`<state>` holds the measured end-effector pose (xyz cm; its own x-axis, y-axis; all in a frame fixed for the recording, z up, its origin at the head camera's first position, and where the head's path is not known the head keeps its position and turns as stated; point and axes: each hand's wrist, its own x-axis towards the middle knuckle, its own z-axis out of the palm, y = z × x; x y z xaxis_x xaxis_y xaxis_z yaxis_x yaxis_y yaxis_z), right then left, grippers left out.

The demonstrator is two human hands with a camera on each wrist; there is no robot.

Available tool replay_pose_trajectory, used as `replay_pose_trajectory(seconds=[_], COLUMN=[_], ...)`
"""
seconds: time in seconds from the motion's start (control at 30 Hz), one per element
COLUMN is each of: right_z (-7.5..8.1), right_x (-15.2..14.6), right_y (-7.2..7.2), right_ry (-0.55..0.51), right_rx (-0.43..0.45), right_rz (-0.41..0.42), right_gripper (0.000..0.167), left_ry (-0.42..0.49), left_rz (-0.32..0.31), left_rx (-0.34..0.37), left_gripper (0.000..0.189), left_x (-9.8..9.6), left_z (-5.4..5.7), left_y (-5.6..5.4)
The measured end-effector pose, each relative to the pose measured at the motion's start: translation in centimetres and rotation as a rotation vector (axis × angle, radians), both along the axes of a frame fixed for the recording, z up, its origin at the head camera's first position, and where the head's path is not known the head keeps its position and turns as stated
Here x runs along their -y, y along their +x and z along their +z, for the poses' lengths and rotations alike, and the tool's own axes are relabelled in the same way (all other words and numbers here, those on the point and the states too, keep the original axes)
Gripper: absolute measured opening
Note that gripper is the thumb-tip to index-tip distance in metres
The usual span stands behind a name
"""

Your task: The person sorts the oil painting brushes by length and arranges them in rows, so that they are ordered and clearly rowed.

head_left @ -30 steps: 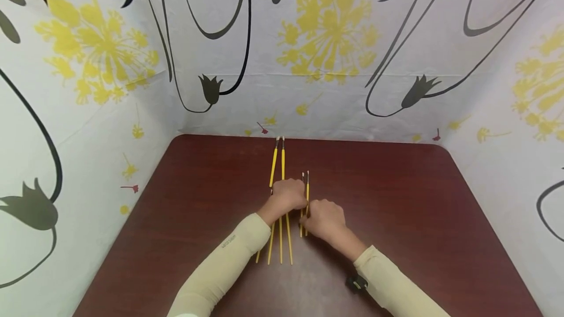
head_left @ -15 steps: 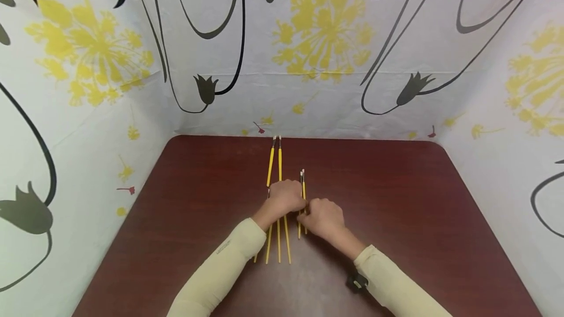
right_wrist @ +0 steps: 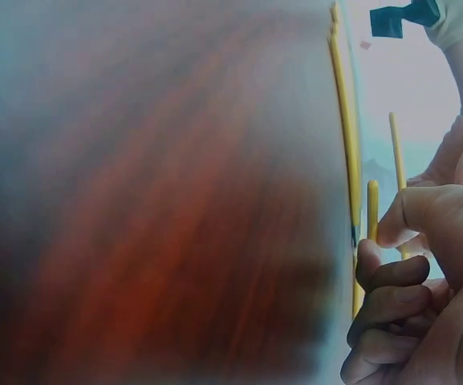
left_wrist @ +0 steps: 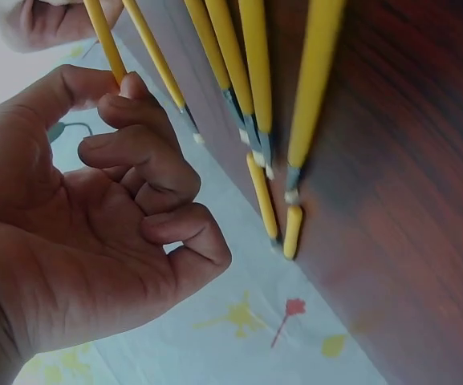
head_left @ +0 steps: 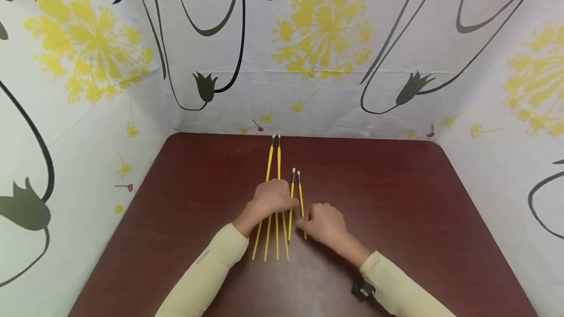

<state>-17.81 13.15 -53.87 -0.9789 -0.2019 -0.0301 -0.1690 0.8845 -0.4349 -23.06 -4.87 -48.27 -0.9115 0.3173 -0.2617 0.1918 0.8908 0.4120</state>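
Observation:
My left hand point(head_left: 274, 195) reaches over a group of yellow paintbrushes point(head_left: 276, 238). Between thumb and forefinger it pinches a separate paintbrush point(left_wrist: 107, 44); its other fingers are curled and hold nothing. Just right of it, my right hand point(head_left: 323, 221) pinches another yellow paintbrush point(right_wrist: 373, 204) near its lower end. That brush leans, its pale tip point(head_left: 298, 174) pointing away from me. In the head view, my left hand hides the upper parts of the grouped brushes.
Two more paintbrushes point(head_left: 279, 158) lie farther off, tips at the back edge of the dark red-brown table point(head_left: 374, 175). A white cloth with printed flowers point(head_left: 335, 106) surrounds the table on three sides. A small black device point(head_left: 363, 290) sits by the right cuff.
My left hand has moved left with its paintbrush, over the group. The two brushes' lower ends have spread apart, and the right one now leans. My right hand has barely moved.

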Motion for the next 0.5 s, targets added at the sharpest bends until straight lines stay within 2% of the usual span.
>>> replay_pose_trajectory(seconds=[0.27, 0.5], right_z=[0.6, 0.7], right_x=[0.9, 1.0], right_y=[1.8, 2.4], right_ry=[0.011, 0.030], right_rx=[-0.010, -0.038], right_rz=[0.064, 0.081], right_gripper=[0.033, 0.033], left_ry=[0.020, -0.006], left_rz=[0.035, 0.064], left_rx=[0.014, 0.022], left_gripper=[0.046, 0.048], left_x=[3.5, 6.2], left_z=[-0.3, -0.9], left_y=[0.9, 2.1])
